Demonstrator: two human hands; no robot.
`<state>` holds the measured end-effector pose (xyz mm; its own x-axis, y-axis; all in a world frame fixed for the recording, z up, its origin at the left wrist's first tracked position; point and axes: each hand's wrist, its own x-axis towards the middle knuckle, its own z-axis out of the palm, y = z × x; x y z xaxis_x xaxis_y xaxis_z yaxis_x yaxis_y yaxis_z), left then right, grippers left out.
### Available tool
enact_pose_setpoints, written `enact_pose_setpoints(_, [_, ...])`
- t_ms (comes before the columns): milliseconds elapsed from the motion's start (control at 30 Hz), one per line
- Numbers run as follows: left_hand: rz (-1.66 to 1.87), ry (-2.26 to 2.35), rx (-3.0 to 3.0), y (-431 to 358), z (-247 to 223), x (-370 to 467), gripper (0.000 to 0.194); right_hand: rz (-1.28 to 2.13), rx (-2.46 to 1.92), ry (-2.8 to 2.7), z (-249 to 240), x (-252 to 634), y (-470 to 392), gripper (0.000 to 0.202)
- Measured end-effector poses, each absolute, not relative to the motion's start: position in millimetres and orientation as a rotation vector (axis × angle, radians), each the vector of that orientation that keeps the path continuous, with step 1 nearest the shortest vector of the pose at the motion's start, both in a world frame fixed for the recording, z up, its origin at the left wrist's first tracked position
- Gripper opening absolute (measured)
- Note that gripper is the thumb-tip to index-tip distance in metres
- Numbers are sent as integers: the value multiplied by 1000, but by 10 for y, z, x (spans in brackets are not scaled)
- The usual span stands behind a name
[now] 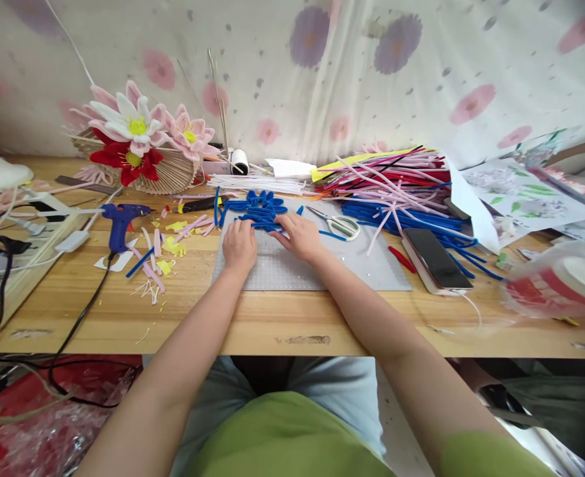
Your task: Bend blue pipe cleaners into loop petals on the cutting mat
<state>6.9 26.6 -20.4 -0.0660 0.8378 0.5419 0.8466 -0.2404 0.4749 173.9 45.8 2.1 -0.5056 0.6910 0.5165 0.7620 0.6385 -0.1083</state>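
My left hand (pixel 240 245) is closed over the grey cutting mat (pixel 332 271), its fingers curled at the left end of a blue fuzzy pipe cleaner (pixel 266 226). Facing it, my right hand (pixel 299 235) pinches the same blue piece near its right end; the fingertips partly hide the grip. Just beyond my fingers lies a cluster of blue pipe-cleaner loops (pixel 265 201), shaped like petals. Scissors (pixel 342 225) with pale handles rest on the mat to the right of my right hand.
A blue hot glue gun (pixel 119 225) stands left among pink and yellow scraps (pixel 173 246). Pipe-cleaner flowers (pixel 136 126) sit behind it. Bundles of pink pipe cleaners (pixel 391 172) and blue pipe cleaners (pixel 416 222) lie right, near a phone (pixel 436 258) and a plastic-wrapped tub (pixel 560 281).
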Motion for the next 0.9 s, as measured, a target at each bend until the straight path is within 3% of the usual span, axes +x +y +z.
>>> enact_pose_setpoints(100, [-1457, -2089, -1998, 275, -176, 16, 22, 64, -1294, -2128, 26, 1932, 504, 32])
enact_pose_setpoints(167, [-1695, -2150, -2026, 260, -148, 66, 17, 408, -1276, -1903, 49, 2026, 545, 32])
enact_pose_setpoints(300, [-2445, -2297, -2309, 205, -140, 342, 18, 1273, -879, -1362, 74, 2019, 563, 29])
enact_pose_setpoints(400, [-2985, -2342, -2169, 178, -157, 507, 18, 1615, -625, -1091, 42, 1907, 537, 24])
enact_pose_setpoints(567, [-3284, -2469, -2076, 175, -137, 495, 22, 1526, -686, -1226, -53, 1754, 510, 25])
enact_pose_setpoints(700, [-3238, -2563, -2072, 184, -140, 472, 16, 1268, -854, -1586, -75, 1704, 453, 38])
enact_pose_setpoints(900, [-3056, -2603, -2176, 176, -160, 513, 23, 1341, -887, -1650, -182, 1607, 440, 55])
